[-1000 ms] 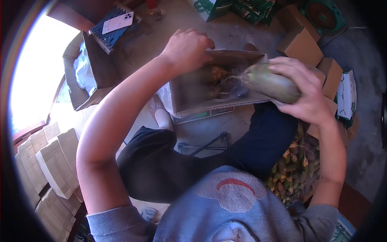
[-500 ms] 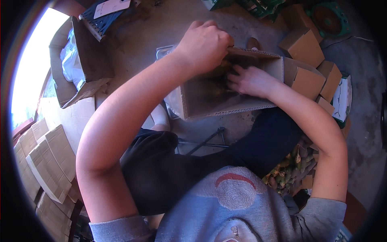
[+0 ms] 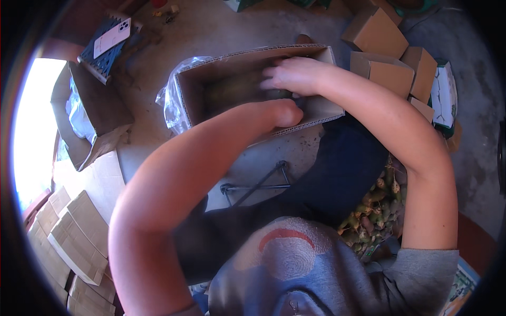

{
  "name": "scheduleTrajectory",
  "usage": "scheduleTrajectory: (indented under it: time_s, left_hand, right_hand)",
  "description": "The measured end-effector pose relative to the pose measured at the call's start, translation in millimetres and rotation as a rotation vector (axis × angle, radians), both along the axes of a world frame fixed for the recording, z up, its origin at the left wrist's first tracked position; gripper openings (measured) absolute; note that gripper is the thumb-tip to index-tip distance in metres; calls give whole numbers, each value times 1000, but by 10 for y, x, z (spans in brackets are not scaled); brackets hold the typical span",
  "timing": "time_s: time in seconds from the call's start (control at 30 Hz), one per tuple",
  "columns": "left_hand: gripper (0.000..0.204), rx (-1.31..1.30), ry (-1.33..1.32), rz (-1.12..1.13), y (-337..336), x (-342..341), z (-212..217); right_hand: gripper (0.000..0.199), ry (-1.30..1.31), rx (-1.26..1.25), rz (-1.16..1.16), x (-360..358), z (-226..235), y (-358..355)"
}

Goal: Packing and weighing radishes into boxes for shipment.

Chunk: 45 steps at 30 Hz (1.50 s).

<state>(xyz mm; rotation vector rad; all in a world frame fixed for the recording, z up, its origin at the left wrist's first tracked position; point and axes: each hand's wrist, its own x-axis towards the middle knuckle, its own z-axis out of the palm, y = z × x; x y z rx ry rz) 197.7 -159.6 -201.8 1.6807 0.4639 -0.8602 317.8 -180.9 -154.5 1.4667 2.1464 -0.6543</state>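
An open cardboard box [image 3: 258, 56] sits in front of me, with clear plastic film [image 3: 179, 97] at its left end. Both my hands reach into its right half. My right hand [image 3: 298, 76] is over the inside with fingers stretched and slightly apart, somewhat blurred. Close to the near wall, my left hand [image 3: 287, 112] is bent downward, its fingers hidden behind the hand itself. Dark greenish contents [image 3: 232, 90] lie in the box, too shadowed and blurred to name.
Several brown cartons [image 3: 382, 73] stand to the right. Another open carton [image 3: 113, 118] holds white plastic at left, beside flattened cardboard [image 3: 81, 237]. A phone [image 3: 112, 38] rests on a blue crate [image 3: 108, 58]. Green-brown produce [image 3: 374, 208] is heaped near my right leg.
My left hand has left the box's far rim and come down to the near side. My right hand has shifted left and up in the picture. The view has turned slightly.
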Motion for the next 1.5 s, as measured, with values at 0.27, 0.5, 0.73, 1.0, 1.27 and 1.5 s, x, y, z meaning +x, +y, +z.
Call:
scheduleTrajectory:
  time_s: [0.27, 0.5, 0.73, 1.0, 1.27, 1.5]
  left_hand:
    - [45, 80, -163, -30, -329, 377, 12]
    - [51, 247, -351, -14, -280, 57, 573]
    - [40, 361, -384, 72, -456, -197, 1037]
    - [33, 584, -664, 29, -573, -326, 939]
    - [44, 720, -829, 63, -615, -400, 652]
    - [41, 846, -964, 45, -638, -452, 582]
  right_hand:
    - [41, -35, -24, 26, 142, -21, -52]
    - [45, -197, -123, 227, 120, -160, -37]
    - [51, -163, -410, -259, 25, 41, 136]
    - [81, -64, -12, -191, -47, -375, -131]
    - [79, -44, 36, -219, -198, -212, 2]
    - [35, -199, -36, 257, -238, -509, 75]
